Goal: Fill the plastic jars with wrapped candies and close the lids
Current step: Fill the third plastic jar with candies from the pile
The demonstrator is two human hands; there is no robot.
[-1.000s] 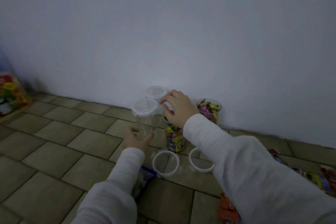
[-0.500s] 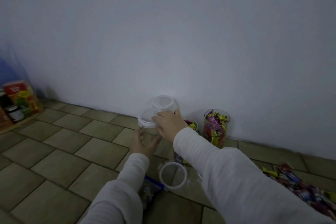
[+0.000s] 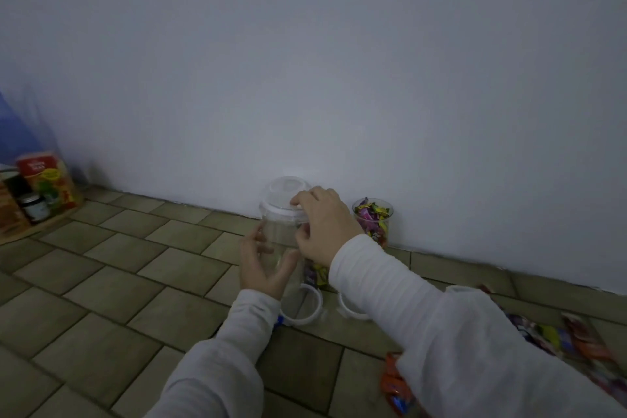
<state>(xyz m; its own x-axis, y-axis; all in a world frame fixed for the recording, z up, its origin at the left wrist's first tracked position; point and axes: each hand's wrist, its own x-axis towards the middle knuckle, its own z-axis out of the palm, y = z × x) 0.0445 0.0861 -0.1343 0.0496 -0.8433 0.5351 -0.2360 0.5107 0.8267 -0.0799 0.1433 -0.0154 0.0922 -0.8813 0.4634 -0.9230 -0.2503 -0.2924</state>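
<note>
- Since half a second ago, the empty jar (image 3: 281, 241) has been brought a little nearer to the camera, and the right hand (image 3: 322, 224) has been moved from the near edge of the lid (image 3: 283, 205) to its right side. The box (image 3: 47, 180) at the left edge is seen closer in than before.
- The empty jar is found in the middle of the frame, a bit below centre. It is held upright, and nothing can be seen inside it.
- The jar's clear body is wrapped by the left hand (image 3: 263, 263), with fingers on the left side and the thumb at the front. It is probably held this way so it stays put while the top is worked on.
- The white lid is gripped by the right hand, with the fingertips curled over its right rim. The lid lies just left of that hand and right above the left hand.
- It looks like the lid is about to be taken off, so candies can be put in.
- A filled jar (image 3: 373, 220) with no lid is stood by the wall (image 3: 339, 61), just right of the right hand.
- Another jar with candies (image 3: 315, 273) is mostly hidden behind the right wrist.
- Two loose lids (image 3: 305, 307) are laid on the tiled floor (image 3: 118, 264) below the hands.
- Candy wrappers (image 3: 559, 336) are spread at the lower right.
</note>
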